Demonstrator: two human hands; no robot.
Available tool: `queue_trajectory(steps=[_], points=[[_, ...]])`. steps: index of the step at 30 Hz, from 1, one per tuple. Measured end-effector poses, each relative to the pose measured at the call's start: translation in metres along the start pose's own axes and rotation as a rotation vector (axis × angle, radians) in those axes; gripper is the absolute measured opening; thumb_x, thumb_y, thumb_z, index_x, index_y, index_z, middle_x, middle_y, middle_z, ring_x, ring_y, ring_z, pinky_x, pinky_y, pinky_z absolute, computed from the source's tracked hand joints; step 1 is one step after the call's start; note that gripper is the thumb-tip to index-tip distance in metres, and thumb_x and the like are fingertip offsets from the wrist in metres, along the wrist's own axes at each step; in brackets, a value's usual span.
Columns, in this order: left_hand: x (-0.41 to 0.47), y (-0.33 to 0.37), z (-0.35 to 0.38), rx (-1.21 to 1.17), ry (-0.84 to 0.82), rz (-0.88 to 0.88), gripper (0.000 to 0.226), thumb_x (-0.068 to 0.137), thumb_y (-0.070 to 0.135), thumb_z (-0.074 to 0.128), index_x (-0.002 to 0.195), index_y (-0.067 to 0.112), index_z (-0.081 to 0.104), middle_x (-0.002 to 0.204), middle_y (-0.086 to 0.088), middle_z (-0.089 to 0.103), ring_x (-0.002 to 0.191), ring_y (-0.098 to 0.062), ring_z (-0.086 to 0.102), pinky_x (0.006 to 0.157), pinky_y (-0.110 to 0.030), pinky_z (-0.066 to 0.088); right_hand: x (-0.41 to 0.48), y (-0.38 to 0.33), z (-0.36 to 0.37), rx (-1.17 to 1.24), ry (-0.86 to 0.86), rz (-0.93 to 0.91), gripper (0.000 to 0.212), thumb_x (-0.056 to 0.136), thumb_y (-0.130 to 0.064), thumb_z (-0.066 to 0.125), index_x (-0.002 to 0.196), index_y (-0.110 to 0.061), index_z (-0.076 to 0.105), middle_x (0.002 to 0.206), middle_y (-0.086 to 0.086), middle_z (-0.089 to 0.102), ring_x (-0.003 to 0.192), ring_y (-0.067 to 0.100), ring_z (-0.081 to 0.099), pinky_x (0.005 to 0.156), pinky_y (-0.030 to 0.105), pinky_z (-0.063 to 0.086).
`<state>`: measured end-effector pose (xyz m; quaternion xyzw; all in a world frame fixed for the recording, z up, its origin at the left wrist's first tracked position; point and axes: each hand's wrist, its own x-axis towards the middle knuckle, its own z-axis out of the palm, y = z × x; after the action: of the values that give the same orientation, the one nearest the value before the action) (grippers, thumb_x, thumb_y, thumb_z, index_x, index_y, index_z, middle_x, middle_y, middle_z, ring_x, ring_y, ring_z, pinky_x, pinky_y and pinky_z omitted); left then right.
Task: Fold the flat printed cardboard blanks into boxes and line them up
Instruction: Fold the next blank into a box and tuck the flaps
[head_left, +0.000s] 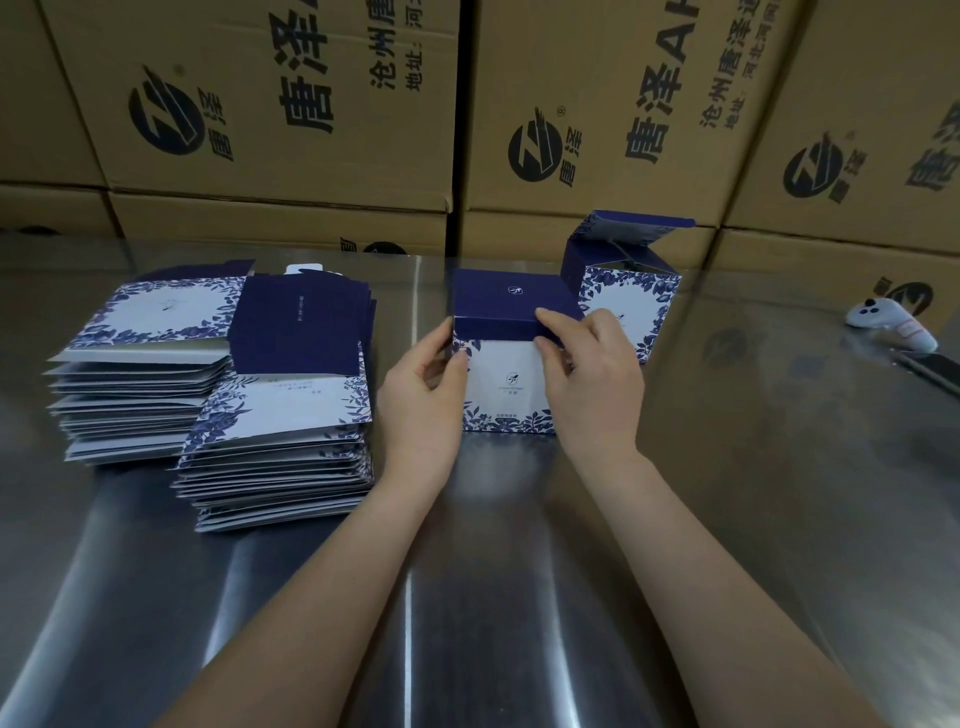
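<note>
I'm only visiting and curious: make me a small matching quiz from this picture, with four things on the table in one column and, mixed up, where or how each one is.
Things:
1. box in front
2. box behind it
3. flat blanks
4. white controller

States:
A. far right on the table
B. lid flap standing open
C. stacked at the left
D. held by left hand and right hand, top folded down

Pairs: 1-D, 2-B, 3-C, 4-A

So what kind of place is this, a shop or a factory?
Probably a packing room or warehouse: printed shipping cartons are stacked behind, piles of flat printed blanks sit on a steel table, and the left hand and right hand hold a folded box.
</note>
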<state>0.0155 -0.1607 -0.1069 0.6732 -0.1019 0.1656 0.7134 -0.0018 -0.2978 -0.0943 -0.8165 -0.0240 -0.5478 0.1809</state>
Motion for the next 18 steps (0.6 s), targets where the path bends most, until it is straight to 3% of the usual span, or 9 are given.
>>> queue_trajectory(steps=[2, 5, 7, 10, 13, 18], points=[[-0.001, 0.001, 0.001, 0.076, -0.032, -0.001, 0.045, 0.095, 0.005, 0.055, 0.136, 0.023, 0.058, 0.117, 0.010, 0.069, 0.101, 0.005, 0.063, 0.090, -0.018, 0.051, 0.001, 0.001, 0.000, 0.021, -0.063, 0.062, 0.024, 0.088, -0.008, 0.067, 0.112, -0.008, 0.072, 0.087, 0.011, 0.067, 0.074, 0.030, 0.063, 0.069, 0.039, 0.050], [-0.004, 0.002, 0.004, 0.184, -0.109, -0.021, 0.053, 0.094, 0.004, 0.051, 0.144, 0.021, 0.049, 0.131, 0.005, 0.062, 0.118, -0.007, 0.058, 0.104, -0.033, 0.046, 0.005, 0.004, 0.003, 0.036, -0.133, 0.172, 0.027, 0.094, -0.015, 0.061, 0.120, -0.016, 0.068, 0.098, 0.004, 0.073, 0.086, 0.023, 0.066, 0.074, 0.025, 0.043], [-0.005, 0.002, 0.007, 0.278, -0.159, -0.010, 0.055, 0.091, 0.002, 0.051, 0.144, 0.017, 0.047, 0.138, 0.000, 0.057, 0.126, -0.015, 0.053, 0.107, -0.039, 0.041, 0.008, 0.006, 0.007, 0.040, -0.158, 0.224, 0.028, 0.096, -0.017, 0.058, 0.123, -0.018, 0.065, 0.095, 0.004, 0.073, 0.085, 0.025, 0.066, 0.072, 0.030, 0.045], [-0.009, 0.002, 0.009, 0.391, -0.162, -0.011, 0.055, 0.091, 0.003, 0.054, 0.145, 0.013, 0.044, 0.143, -0.004, 0.048, 0.129, -0.019, 0.049, 0.110, -0.031, 0.036, 0.012, 0.007, 0.014, 0.065, -0.217, 0.263, 0.030, 0.097, -0.018, 0.054, 0.126, -0.019, 0.060, 0.088, 0.008, 0.071, 0.082, 0.031, 0.064, 0.073, 0.044, 0.051], [-0.012, 0.002, 0.009, 0.458, -0.139, 0.024, 0.055, 0.091, 0.003, 0.055, 0.145, 0.011, 0.043, 0.143, -0.005, 0.045, 0.129, -0.017, 0.044, 0.096, -0.006, 0.025, 0.020, 0.011, 0.021, 0.077, -0.286, 0.313, 0.034, 0.098, -0.022, 0.052, 0.131, -0.020, 0.056, 0.087, 0.008, 0.070, 0.085, 0.032, 0.064, 0.077, 0.048, 0.051], [-0.015, 0.003, 0.011, 0.529, -0.265, 0.046, 0.040, 0.090, 0.006, 0.053, 0.129, 0.016, 0.060, 0.131, -0.001, 0.056, 0.117, -0.019, 0.053, 0.097, -0.022, 0.036, 0.039, 0.021, 0.036, 0.029, -0.421, 0.379, 0.041, 0.100, -0.027, 0.044, 0.140, -0.021, 0.048, 0.091, 0.012, 0.070, 0.090, 0.034, 0.062, 0.081, 0.045, 0.050]])
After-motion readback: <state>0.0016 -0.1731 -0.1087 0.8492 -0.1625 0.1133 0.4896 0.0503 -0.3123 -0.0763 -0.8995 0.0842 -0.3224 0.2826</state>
